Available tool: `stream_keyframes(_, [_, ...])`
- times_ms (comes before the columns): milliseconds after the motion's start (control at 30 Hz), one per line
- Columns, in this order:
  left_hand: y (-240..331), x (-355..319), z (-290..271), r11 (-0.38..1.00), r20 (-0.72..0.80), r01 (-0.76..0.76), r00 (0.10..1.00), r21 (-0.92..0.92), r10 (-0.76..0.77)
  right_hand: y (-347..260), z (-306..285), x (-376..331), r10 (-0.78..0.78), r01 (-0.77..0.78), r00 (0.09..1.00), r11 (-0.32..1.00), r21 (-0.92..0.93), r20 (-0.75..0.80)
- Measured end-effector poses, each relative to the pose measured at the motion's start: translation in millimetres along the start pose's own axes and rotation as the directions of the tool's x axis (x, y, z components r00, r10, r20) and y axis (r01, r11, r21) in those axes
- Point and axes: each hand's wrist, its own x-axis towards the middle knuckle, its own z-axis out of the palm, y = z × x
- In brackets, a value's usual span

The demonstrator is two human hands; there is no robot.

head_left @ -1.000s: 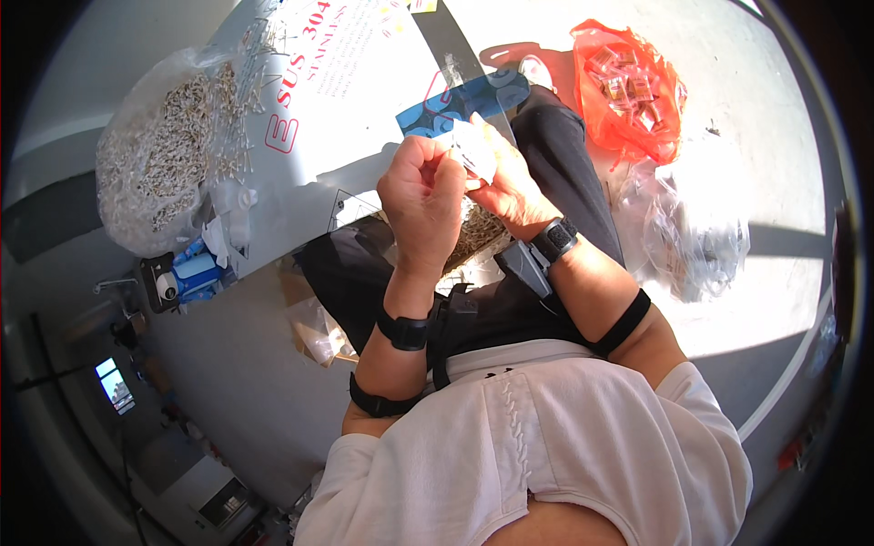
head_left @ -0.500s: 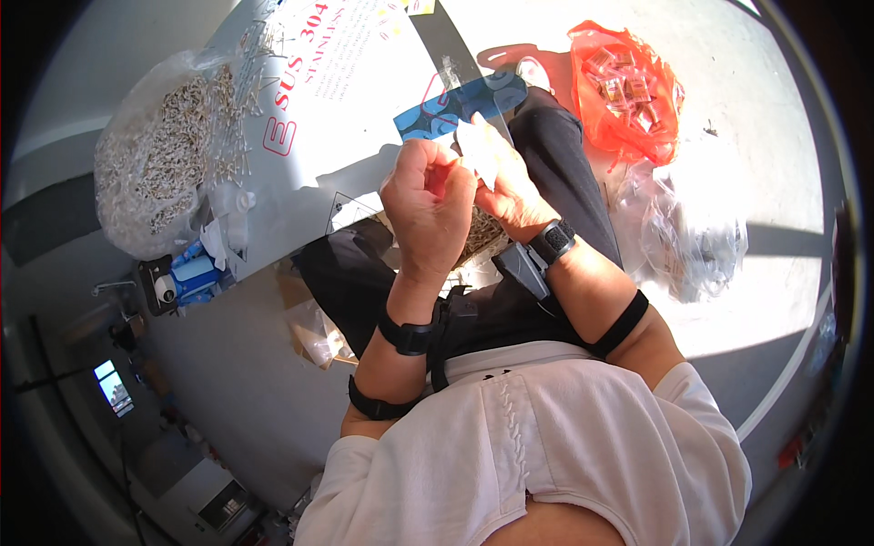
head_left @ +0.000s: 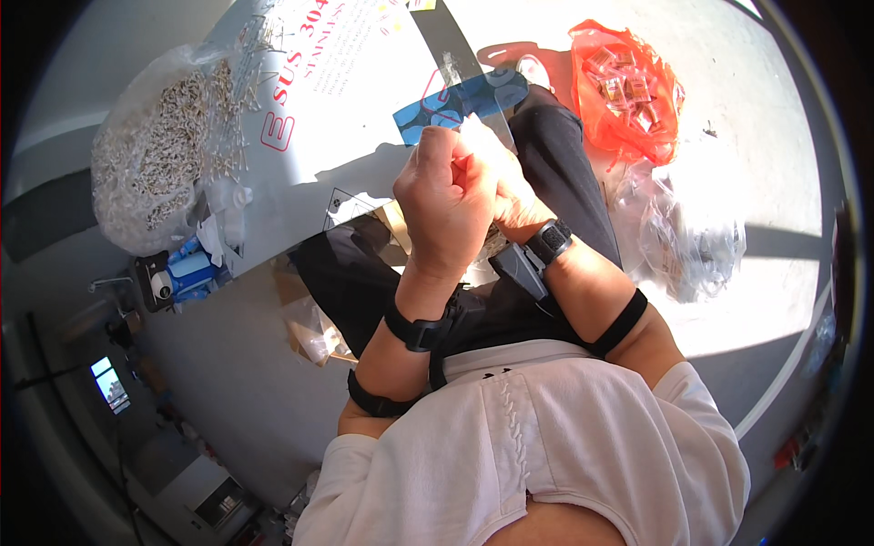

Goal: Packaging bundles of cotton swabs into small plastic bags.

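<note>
My left hand (head_left: pixel 444 209) is closed in a pinch, its back toward me, fingertips meeting the other hand. Sunlight bleaches my right hand (head_left: pixel 510 187), which is curled against the left with its fingers partly hidden. Whatever lies between the fingers is covered or washed out. Just beyond the fingertips, a translucent blue strip (head_left: pixel 423 116) with rounded shapes lies across the corner of a white printed panel (head_left: pixel 350 136). On the panel's left side, many thin sticks with pale tips, like cotton swabs (head_left: pixel 173 127), fill an open clear plastic bag (head_left: pixel 114 182).
At the far right sits a red plastic bag (head_left: pixel 583 86) with small packets (head_left: pixel 624 86). Clear plastic bags (head_left: pixel 696 237) lie nearer. A blue-and-white object (head_left: pixel 189 271) stands by the panel's left edge, and a cardboard box (head_left: pixel 309 323) is on the floor below. My knees flank the panel's corner.
My left hand has moved slightly right and up, now overlapping my right hand. The white, thin piece that showed in my right hand is no longer distinguishable.
</note>
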Motion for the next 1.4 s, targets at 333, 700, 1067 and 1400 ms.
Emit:
stream_keyframes(333, [2.4, 5.2, -1.9, 0.944, 0.095, -0.219, 0.975, 0.245, 0.201, 11.0, 2.4, -6.6, 0.137, -0.137, 0.991, 0.988, 0.074, 0.005])
stream_keyframes(700, [-0.7, 7.8, 0.9, 0.947, 0.136, -0.23, 0.97, 0.226, 0.203, 24.6, 10.3, -9.1, 0.253, -0.232, 0.967, 0.906, 0.355, -0.015])
stream_keyframes(1067, [-2.4, 1.4, -1.8, 0.951, 0.124, -0.257, 0.963, 0.169, 0.238, 10.8, 6.1, -10.6, 0.127, -0.099, 0.991, 0.908, 0.407, -0.043])
stream_keyframes(1400, [-8.2, -2.6, -11.7, 0.974, 0.105, -0.217, 0.972, 0.068, 0.209, 16.2, 8.1, -2.4, 0.598, -0.289, 0.751, -0.082, 0.954, 0.279])
